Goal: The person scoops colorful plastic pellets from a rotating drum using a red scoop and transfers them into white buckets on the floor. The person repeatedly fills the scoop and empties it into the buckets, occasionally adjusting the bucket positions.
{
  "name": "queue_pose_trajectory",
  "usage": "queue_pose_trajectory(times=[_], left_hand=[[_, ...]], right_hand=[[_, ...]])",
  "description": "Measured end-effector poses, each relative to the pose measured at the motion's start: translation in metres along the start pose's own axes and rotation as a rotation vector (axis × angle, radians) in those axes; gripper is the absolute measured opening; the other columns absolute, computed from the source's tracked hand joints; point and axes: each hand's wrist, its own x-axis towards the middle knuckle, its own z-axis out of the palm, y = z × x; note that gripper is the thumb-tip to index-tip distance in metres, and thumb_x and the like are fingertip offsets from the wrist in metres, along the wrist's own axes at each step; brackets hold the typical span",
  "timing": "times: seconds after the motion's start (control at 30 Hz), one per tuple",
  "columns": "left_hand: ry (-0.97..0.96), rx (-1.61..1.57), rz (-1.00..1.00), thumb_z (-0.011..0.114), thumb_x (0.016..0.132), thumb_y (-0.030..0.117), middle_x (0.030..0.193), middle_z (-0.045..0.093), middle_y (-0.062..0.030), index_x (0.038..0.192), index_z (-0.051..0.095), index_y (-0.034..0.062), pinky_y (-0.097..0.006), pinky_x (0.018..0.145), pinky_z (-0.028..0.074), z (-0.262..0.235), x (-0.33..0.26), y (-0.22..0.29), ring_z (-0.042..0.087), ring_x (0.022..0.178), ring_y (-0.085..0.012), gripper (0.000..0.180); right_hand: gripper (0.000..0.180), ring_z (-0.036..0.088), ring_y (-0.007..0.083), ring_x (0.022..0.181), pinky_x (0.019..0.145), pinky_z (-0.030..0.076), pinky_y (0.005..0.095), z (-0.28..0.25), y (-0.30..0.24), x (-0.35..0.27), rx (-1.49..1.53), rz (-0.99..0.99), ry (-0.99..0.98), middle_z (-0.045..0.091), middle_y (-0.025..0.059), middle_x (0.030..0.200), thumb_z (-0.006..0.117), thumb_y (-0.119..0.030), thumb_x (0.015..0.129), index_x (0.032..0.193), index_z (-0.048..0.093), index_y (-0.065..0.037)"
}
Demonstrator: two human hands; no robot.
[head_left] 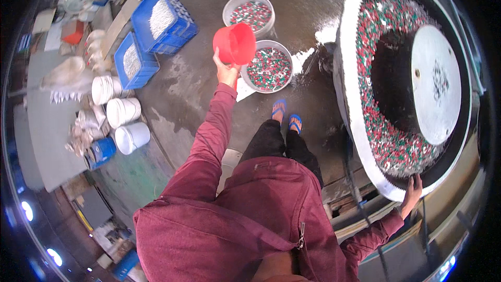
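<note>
A smooth, round red plastic container (224,44) is held up in front of the body, tilted with its wide mouth toward the right; from above it overlaps the edges of two buckets on the floor. Well to the right stands a large round tub (348,36) with a broad white rim and a dark inner wall. Small red, green and white pieces (404,151) lie in a curved band inside it, beside a pale flat disc (449,109) at its centre.

Counted from the left, there are at least three round white plastic pails (125,112), one small blue container (107,149), two uppermost open blue plastic crates (180,31) holding white pieces, one red container, two pale round plastic buckets (269,44) of red, green and white pieces, and one tub.

The left hand (226,73) is closed on the lower left side of the red container. The right hand (412,196) touches the tub's near rim, fingers pointing upward; whether it grips there cannot be told.
</note>
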Motion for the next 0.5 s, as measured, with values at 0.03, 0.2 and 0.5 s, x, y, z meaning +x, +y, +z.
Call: queue_pose_trajectory(times=[0.03,0.2,0.5], left_hand=[[-0.07,-0.245,-0.127,0.059,0.077,-0.001,0.077,0.058,-0.0131,0.137,0.006,0.023,-0.031,0.045,0.047,-0.009,-0.006,0.004,0.055,0.052,-0.0177,0.084],[-0.151,-0.782,-0.413,0.056,0.082,0.011,0.07,0.052,-0.0062,0.107,0.033,0.0109,-0.027,0.045,0.043,-0.09,-0.05,0.0,0.05,0.05,-0.0135,0.034],[0.261,-1.75,-0.345,0.048,0.083,0.02,0.065,0.043,-0.001,0.076,0.042,0.0067,-0.027,0.054,0.039,-0.307,-0.172,-0.104,0.043,0.055,-0.0124,0.017]], right_hand=[[0.043,0.049,0.0255,0.112,0.097,0.034,0.0331,0.004,-0.012,0.02,0.041,-0.011,0.042,0.054,0.0169,0.12,0.058,-0.023,0.084,0.118,0.053,0.003],[0.038,0.046,0.0301,0.116,0.097,0.035,0.0368,0.03,-0.129,0.095,-0.044,-0.381,0.184,0.052,0.0186,0.121,0.057,-0.026,0.084,0.116,0.057,-0.004],[0.033,0.051,0.0289,0.108,0.093,0.039,0.037,0.177,-0.415,-0.002,0.169,-1.123,-0.07,0.056,0.0175,0.111,0.057,-0.005,0.079,0.112,0.057,-0.003]])
